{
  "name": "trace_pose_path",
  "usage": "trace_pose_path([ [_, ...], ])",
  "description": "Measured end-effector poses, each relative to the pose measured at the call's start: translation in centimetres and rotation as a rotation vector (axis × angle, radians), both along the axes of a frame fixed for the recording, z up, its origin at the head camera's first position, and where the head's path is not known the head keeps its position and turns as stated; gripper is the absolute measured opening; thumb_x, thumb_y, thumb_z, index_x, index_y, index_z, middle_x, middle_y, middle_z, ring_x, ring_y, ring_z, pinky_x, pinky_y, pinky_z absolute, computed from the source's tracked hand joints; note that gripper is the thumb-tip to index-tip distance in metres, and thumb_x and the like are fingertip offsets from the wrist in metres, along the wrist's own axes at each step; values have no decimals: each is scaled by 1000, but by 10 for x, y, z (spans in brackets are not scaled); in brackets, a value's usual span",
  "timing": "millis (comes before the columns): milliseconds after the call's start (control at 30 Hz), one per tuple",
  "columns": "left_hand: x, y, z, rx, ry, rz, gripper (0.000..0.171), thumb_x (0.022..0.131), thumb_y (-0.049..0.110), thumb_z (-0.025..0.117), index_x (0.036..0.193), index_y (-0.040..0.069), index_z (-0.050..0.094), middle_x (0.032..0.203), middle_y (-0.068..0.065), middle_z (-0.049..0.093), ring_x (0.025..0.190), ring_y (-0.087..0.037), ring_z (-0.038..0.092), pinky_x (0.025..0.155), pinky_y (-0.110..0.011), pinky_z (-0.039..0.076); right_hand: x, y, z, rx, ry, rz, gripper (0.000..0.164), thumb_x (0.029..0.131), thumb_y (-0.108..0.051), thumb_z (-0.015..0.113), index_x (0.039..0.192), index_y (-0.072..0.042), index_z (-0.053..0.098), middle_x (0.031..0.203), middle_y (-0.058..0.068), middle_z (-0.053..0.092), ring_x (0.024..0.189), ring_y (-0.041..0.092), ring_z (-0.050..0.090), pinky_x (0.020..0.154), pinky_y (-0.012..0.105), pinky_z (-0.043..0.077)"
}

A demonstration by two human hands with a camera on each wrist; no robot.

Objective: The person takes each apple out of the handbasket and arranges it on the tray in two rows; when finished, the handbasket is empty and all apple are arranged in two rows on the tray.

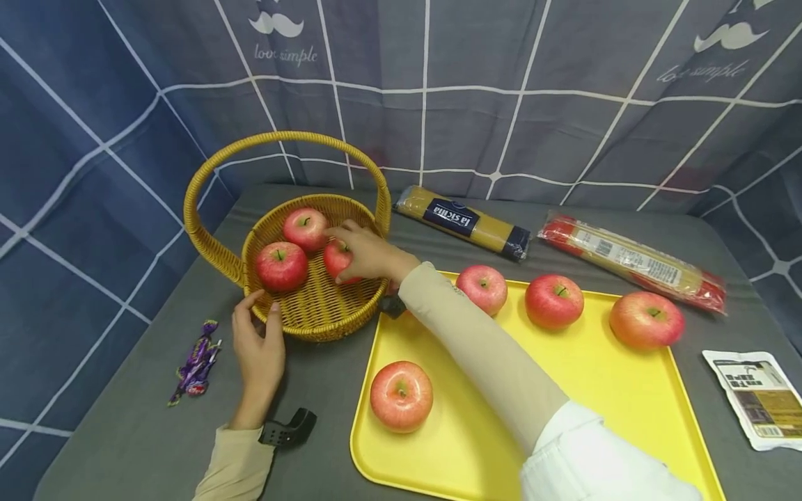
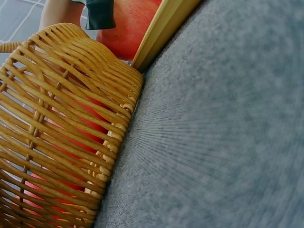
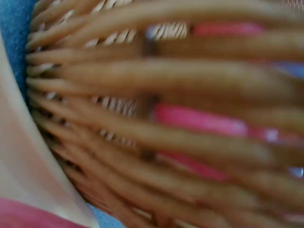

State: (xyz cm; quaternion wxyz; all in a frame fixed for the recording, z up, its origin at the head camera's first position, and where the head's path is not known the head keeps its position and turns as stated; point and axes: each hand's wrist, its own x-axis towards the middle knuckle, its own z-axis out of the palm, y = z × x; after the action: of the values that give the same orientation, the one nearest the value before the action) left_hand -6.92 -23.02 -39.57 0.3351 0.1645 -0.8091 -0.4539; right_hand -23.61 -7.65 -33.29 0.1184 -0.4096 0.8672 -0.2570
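Observation:
A woven wicker basket with a tall arched handle stands at the left of the table, two red apples lying inside. My right hand reaches over its right side and grips another apple inside the basket. At the near left rim, my left hand touches the basket with thumb and fingers extended. The left wrist view shows the wicker wall with red apple skin through its gaps. In the right wrist view, blurred wicker strands fill most of the picture; neither hand's fingers show there.
A yellow tray carries several apples, partly beneath my right arm. Two long pasta packets lie behind it. A white pouch is at the right, and purple-wrapped candies lie left of my left hand.

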Motion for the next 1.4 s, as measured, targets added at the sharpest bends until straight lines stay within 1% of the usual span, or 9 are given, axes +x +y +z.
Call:
trace_pose_path([
  [167,-1,1,0,4,6,-6,35,90,20,50,122,5,49,108,-15,47,87,-5,33,75,-29,32,3,8,3,-129,25,18,75,69,-31,75,135,-19,41,131,4,43,119,19,41,98,33,37],
  [367,-1,1,0,3,13,5,35,90,19,51,121,4,49,105,-13,47,87,-4,34,75,-29,32,22,37,29,-338,96,23,62,69,-33,74,126,-20,53,129,-1,46,118,13,40,95,31,38],
  [500,-1,2,-1,2,12,7,35,90,19,51,121,4,49,101,-10,46,85,-6,34,74,-28,31,41,73,43,-382,136,21,56,69,-36,74,121,-24,57,129,-4,46,121,12,37,96,33,36],
  [633,-1,5,-2,10,13,-6,35,91,19,50,122,3,49,103,-13,46,85,-9,34,74,-28,32,64,120,46,-364,155,25,53,69,-35,75,119,-26,58,129,-5,46,120,11,37,92,34,39],
  [767,0,5,-2,22,9,-8,35,91,19,50,122,3,49,107,-15,47,84,-5,33,74,-28,32,89,168,37,-272,156,16,53,70,-36,75,119,-27,57,128,-5,45,120,12,36,89,35,42],
  [933,-1,3,-3,20,-2,0,34,91,20,50,122,5,49,109,-13,47,83,-4,33,73,-26,30,124,211,11,-159,199,17,55,69,-39,76,119,-30,54,127,-6,44,118,11,37,90,32,42],
  [1167,-3,3,-2,6,5,-21,34,90,19,50,122,5,49,109,-12,47,85,-4,33,73,-26,28,163,234,-26,-214,345,78,62,63,-34,80,119,-27,54,120,-4,46,108,7,43,92,12,30],
  [1267,-2,2,-2,28,20,-33,35,90,19,51,122,5,49,109,-11,47,86,-3,33,73,-27,28,172,235,-35,-266,365,86,63,61,-34,81,119,-25,55,120,-2,46,107,8,43,92,10,28],
  [1400,-1,0,-2,38,21,-26,35,90,20,51,123,6,50,105,-1,46,85,-4,33,72,-28,29,178,234,-42,-295,355,70,66,61,-37,81,120,-24,54,121,-1,45,108,8,43,92,9,29],
])
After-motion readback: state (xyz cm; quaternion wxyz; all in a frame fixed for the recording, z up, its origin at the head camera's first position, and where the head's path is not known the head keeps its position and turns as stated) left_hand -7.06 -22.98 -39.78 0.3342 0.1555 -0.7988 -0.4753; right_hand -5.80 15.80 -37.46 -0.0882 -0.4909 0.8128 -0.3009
